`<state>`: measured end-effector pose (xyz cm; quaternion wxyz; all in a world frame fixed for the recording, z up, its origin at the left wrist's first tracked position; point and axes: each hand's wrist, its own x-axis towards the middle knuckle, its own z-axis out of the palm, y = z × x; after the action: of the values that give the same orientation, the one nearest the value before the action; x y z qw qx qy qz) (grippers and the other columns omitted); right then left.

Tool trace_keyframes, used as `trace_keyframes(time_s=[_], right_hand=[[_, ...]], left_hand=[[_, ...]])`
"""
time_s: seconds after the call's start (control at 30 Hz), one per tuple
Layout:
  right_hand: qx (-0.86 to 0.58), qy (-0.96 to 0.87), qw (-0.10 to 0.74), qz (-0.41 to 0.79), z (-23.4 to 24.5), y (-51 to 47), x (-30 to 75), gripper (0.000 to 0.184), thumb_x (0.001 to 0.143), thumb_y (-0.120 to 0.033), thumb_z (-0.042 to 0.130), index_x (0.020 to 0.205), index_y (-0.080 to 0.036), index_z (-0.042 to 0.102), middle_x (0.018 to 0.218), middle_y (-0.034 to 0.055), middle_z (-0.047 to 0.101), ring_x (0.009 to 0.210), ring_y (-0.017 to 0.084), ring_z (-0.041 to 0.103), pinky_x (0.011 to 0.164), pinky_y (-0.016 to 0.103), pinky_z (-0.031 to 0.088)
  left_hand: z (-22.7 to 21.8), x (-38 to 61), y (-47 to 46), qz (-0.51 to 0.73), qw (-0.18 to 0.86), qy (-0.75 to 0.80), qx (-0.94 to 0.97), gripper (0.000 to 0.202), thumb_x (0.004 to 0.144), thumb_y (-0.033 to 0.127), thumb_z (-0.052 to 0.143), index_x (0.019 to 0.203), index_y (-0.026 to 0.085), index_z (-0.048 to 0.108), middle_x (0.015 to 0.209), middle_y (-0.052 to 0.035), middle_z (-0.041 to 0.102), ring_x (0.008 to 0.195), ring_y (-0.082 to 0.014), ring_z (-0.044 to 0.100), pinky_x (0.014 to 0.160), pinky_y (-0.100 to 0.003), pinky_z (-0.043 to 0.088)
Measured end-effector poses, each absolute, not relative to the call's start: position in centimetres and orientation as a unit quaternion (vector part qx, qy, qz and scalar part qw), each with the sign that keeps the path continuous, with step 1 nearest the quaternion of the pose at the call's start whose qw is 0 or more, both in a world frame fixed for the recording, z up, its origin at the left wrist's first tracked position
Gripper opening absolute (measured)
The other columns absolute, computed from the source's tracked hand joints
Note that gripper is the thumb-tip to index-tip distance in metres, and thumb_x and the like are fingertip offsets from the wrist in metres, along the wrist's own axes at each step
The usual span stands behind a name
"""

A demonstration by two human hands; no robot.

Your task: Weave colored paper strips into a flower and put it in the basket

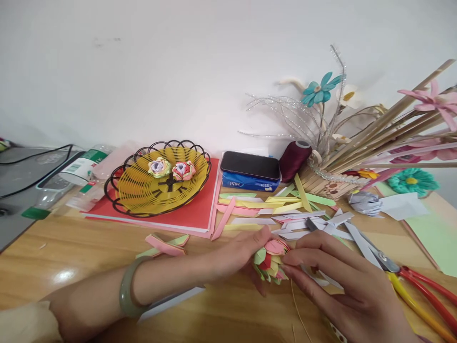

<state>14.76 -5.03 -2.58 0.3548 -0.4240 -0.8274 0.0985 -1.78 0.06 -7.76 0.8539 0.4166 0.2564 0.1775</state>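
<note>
A folded paper flower [270, 261] of pink, green, yellow and red petals sits just above the wooden table [89, 257]. My left hand [240, 257], with a green bangle on its wrist, closes round the flower from the left. My right hand [332, 281] pinches its right edge with thumb and forefinger. A thin straw-coloured strand [298, 309] trails down from under the flower. Folded paper strips [285, 214] in pink, yellow, green and white lie just beyond both hands.
Scissors [392, 267] with red and yellow handles lie at the right. A yellow wire basket [128, 190] holding two paper roses stands on red card at the back left. A phone [250, 165] rests on a tissue pack beside dark thread and a bundle of sticks [385, 128] with paper flowers.
</note>
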Motion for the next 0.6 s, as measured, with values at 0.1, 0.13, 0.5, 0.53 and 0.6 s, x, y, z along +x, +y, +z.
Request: trace_keyframes(time_s=[0.1, 0.13, 0.5, 0.53, 0.6], right_hand=[[-0.442, -0.811, 0.368, 0.106, -2.5, -4.9, 14.5, 0.009, 0.082, -0.013, 0.055, 0.08, -0.021, 0.058, 0.076, 0.0014, 0.057, 0.067, 0.011, 0.058, 0.055, 0.018, 0.049], [-0.452, -0.803, 0.371, 0.113, -2.4, -4.9, 14.4, 0.009, 0.083, -0.015, 0.054, 0.078, -0.021, 0.057, 0.074, 0.0009, 0.057, 0.065, 0.011, 0.057, 0.054, 0.019, 0.048], [-0.463, -0.813, 0.351, 0.039, -3.7, -4.8, 14.6, 0.012, 0.085, -0.013, 0.052, 0.092, -0.022, 0.055, 0.084, 0.003, 0.058, 0.075, 0.013, 0.06, 0.062, 0.021, 0.049], [-0.461, -0.816, 0.348, 0.028, -3.8, -4.9, 14.7, 0.011, 0.084, -0.013, 0.053, 0.091, -0.022, 0.054, 0.084, 0.0028, 0.058, 0.075, 0.013, 0.06, 0.061, 0.021, 0.049], [-0.458, -0.822, 0.338, 0.008, -3.9, -5.0, 14.7, 0.011, 0.084, -0.012, 0.054, 0.089, -0.022, 0.054, 0.083, 0.0022, 0.058, 0.073, 0.012, 0.059, 0.059, 0.021, 0.048]], left_hand=[[-7.9, -1.7, -0.1, 0.182, 0.85, 0.248, 0.427, 0.077, 0.071, 0.077, 0.03, 0.105, 0.015, 0.06, 0.076, -0.0059, 0.059, 0.069, -0.0152, 0.057, 0.062, -0.03, 0.049], [-7.9, -1.7, -0.1, 0.195, 0.847, 0.242, 0.431, 0.076, 0.072, 0.076, 0.028, 0.108, 0.016, 0.059, 0.083, -0.0069, 0.061, 0.075, -0.0164, 0.058, 0.069, -0.032, 0.048], [-7.9, -2.0, -0.4, 0.215, 0.821, 0.242, 0.47, 0.066, 0.077, 0.07, 0.032, 0.119, 0.022, 0.049, 0.098, -0.0089, 0.053, 0.075, -0.0157, 0.054, 0.059, -0.031, 0.05], [-7.7, -2.0, -0.4, 0.211, 0.814, 0.249, 0.48, 0.068, 0.077, 0.071, 0.03, 0.119, 0.021, 0.049, 0.094, -0.0078, 0.053, 0.074, -0.0156, 0.054, 0.06, -0.032, 0.049], [-7.2, -2.1, -0.4, 0.207, 0.786, 0.266, 0.518, 0.071, 0.076, 0.072, 0.027, 0.116, 0.018, 0.048, 0.089, -0.0066, 0.051, 0.074, -0.0158, 0.053, 0.067, -0.035, 0.048]])
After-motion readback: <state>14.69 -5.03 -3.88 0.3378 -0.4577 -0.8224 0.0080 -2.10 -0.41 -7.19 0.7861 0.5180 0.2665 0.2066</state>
